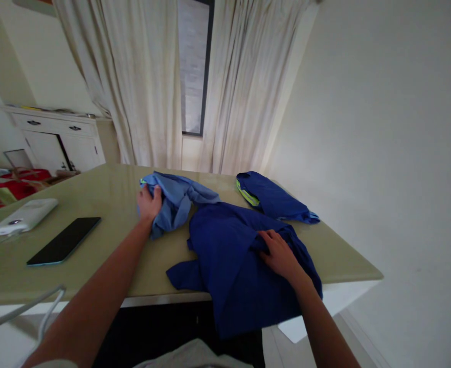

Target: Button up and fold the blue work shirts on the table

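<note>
My left hand (149,203) is closed on a crumpled light blue garment (177,202) near the middle of the beige table (106,194). A dark blue garment (229,260) lies spread in front of me, hanging over the table's near edge. My right hand (279,254) rests on its right side, fingers gripping a fold of the cloth. Another dark blue garment with a yellow-green stripe (271,198) lies folded at the far right of the table, apart from both hands.
A black phone (64,240) and a white power bank (24,215) with a cable lie on the table's left side. Cream curtains (144,87) hang behind the table. A white cabinet (57,138) stands at the far left. A white wall is to the right.
</note>
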Demonstrator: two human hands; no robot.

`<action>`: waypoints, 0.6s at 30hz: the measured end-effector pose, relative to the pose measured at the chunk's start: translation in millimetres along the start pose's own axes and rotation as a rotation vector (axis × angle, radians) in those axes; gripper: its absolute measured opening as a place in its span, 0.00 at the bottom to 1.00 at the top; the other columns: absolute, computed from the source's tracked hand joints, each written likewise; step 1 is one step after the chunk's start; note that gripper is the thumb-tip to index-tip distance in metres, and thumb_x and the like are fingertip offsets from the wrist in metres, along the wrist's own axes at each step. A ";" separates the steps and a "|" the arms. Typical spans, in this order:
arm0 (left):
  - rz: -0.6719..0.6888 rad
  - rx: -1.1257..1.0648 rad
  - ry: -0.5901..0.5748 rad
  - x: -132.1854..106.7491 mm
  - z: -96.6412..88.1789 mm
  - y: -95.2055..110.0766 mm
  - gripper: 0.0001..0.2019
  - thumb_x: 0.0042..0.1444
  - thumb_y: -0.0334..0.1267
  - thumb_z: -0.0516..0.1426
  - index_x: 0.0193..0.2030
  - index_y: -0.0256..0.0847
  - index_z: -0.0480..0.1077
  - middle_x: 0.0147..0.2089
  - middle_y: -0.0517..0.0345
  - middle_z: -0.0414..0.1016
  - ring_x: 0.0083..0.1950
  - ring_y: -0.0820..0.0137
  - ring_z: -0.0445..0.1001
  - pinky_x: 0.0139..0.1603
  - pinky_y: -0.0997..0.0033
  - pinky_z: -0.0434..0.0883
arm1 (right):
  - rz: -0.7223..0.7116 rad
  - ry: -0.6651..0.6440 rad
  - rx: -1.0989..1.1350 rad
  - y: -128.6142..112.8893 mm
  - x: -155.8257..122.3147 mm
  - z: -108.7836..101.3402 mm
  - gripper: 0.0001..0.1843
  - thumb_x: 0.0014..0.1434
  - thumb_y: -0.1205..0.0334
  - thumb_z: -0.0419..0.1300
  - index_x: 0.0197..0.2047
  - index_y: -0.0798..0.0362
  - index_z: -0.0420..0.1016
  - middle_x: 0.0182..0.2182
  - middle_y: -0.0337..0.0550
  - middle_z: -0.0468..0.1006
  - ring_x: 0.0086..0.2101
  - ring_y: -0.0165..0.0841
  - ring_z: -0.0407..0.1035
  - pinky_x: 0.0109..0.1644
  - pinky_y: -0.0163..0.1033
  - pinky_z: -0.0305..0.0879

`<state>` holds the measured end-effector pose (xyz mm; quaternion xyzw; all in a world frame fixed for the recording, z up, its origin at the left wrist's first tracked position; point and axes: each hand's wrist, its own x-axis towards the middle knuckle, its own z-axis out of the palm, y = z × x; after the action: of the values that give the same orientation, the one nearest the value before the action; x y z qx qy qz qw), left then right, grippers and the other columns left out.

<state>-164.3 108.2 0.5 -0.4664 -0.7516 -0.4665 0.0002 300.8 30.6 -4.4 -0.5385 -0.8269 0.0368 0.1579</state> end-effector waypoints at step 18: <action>0.016 0.512 -0.116 32.0 29.8 -7.5 0.31 0.60 0.43 0.54 0.68 0.30 0.65 0.76 0.20 0.50 0.75 0.31 0.50 0.67 0.27 0.52 | -0.071 0.049 0.141 -31.0 -0.2 30.0 0.30 0.67 0.68 0.53 0.71 0.49 0.66 0.62 0.49 0.72 0.58 0.42 0.67 0.66 0.47 0.60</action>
<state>-174.7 150.6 -7.7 -0.4831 -0.8401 -0.2338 0.0787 264.6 20.8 -25.8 -0.4972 -0.8367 0.0759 0.2168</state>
